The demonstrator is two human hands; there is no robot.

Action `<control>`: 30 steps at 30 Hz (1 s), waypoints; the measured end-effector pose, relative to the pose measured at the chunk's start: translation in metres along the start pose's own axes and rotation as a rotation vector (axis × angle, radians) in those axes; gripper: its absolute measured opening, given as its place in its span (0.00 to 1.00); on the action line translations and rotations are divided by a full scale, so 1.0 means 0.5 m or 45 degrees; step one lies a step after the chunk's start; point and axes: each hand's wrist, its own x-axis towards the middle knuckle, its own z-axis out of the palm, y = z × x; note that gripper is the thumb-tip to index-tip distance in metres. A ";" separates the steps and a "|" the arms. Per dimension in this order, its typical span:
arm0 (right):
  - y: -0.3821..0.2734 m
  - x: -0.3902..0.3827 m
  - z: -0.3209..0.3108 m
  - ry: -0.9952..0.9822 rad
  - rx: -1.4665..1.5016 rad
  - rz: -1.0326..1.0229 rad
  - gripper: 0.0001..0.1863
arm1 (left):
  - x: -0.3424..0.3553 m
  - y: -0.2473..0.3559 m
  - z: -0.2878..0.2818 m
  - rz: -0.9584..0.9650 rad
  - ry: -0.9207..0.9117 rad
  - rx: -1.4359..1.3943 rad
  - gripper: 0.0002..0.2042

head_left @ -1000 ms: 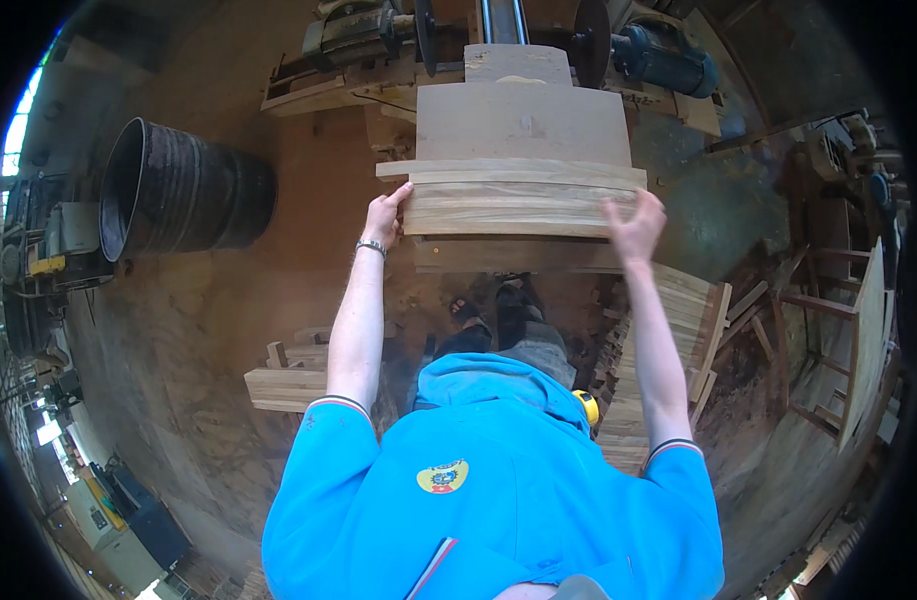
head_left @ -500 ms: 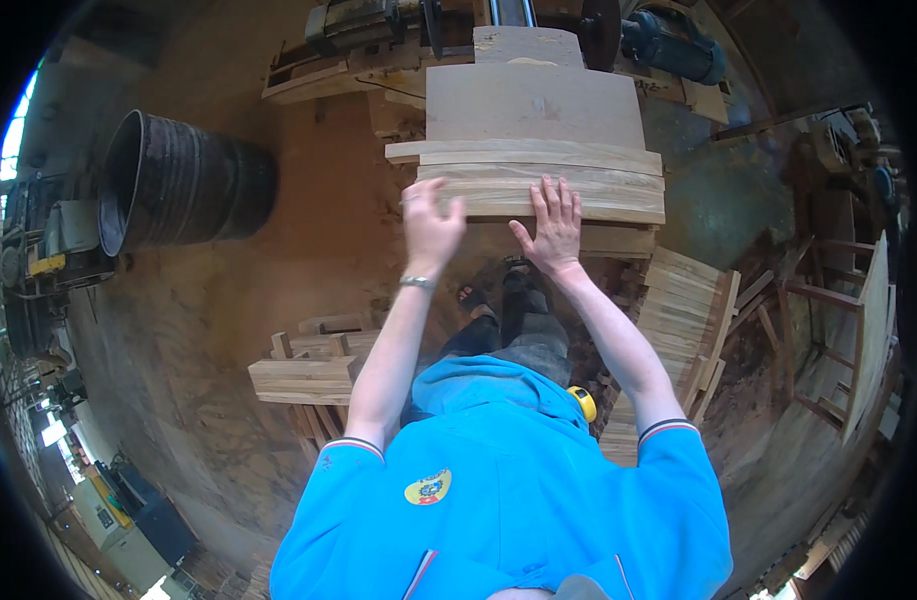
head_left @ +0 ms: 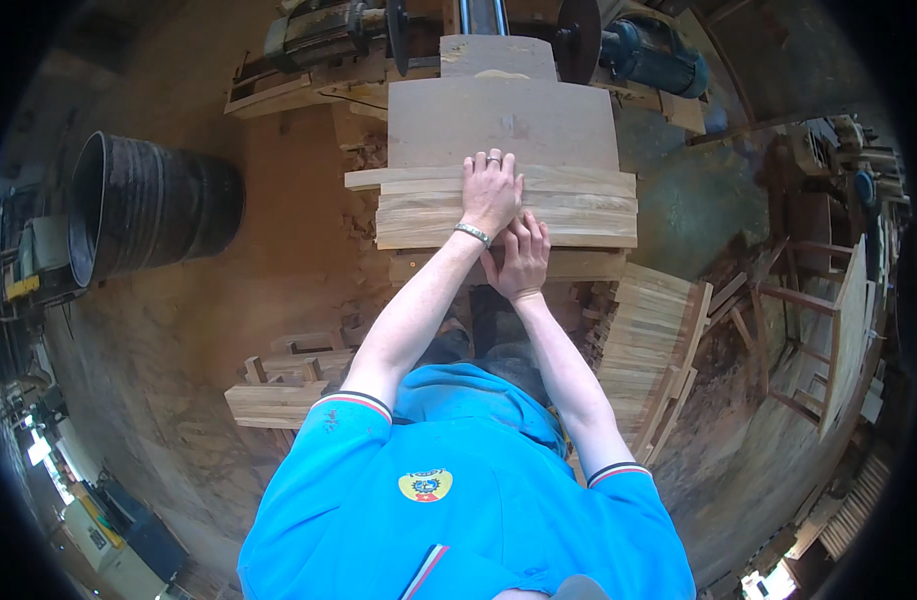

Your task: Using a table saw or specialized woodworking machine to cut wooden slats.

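Observation:
A row of pale wooden strips (head_left: 579, 210) lies across the near end of a flat sheet board (head_left: 499, 125) in front of me. My left hand (head_left: 492, 193) rests on top of the strips near their middle, fingers lying forward and slightly bent. Just below and right of it, my right hand (head_left: 521, 257) touches the strips' near side with its fingertips, fingers apart and thumb out. The left hand partly covers the right hand's reach on the wood. One strip sticks out past the others at the left end.
Two motors with circular blades (head_left: 579, 40) flank a metal rail beyond the board. A dark drum (head_left: 164, 210) stands at left. Stacked strips (head_left: 639, 350) lie right of me, more pieces (head_left: 274, 405) at lower left. A wooden frame (head_left: 799, 320) leans at far right.
My left hand has left the strips' left end and moved to their middle. My right hand has moved from the right end to the middle, slightly lower, under the left.

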 end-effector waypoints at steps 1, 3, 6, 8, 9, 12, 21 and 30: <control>0.002 0.010 0.003 -0.005 0.001 0.010 0.25 | 0.009 -0.001 -0.002 0.003 0.045 0.012 0.14; 0.009 0.034 0.012 0.011 -0.001 0.010 0.24 | 0.033 -0.007 0.004 0.003 0.033 0.011 0.13; 0.023 0.079 0.031 0.029 -0.004 0.001 0.24 | 0.076 -0.021 0.016 -0.007 0.043 0.022 0.13; 0.035 0.117 0.048 0.028 -0.010 0.004 0.24 | 0.114 -0.030 0.026 -0.014 0.056 0.034 0.12; 0.039 0.137 0.059 0.023 -0.015 0.007 0.24 | 0.133 -0.040 0.032 -0.026 0.079 0.023 0.13; 0.057 0.206 0.091 0.040 -0.027 0.004 0.23 | 0.202 -0.064 0.050 -0.055 0.121 0.031 0.14; 0.120 0.396 0.170 0.064 -0.086 -0.030 0.27 | 0.408 -0.131 0.104 -0.080 0.153 0.047 0.13; 0.165 0.525 0.228 0.088 -0.136 -0.067 0.25 | 0.563 -0.177 0.143 -0.155 0.124 0.074 0.10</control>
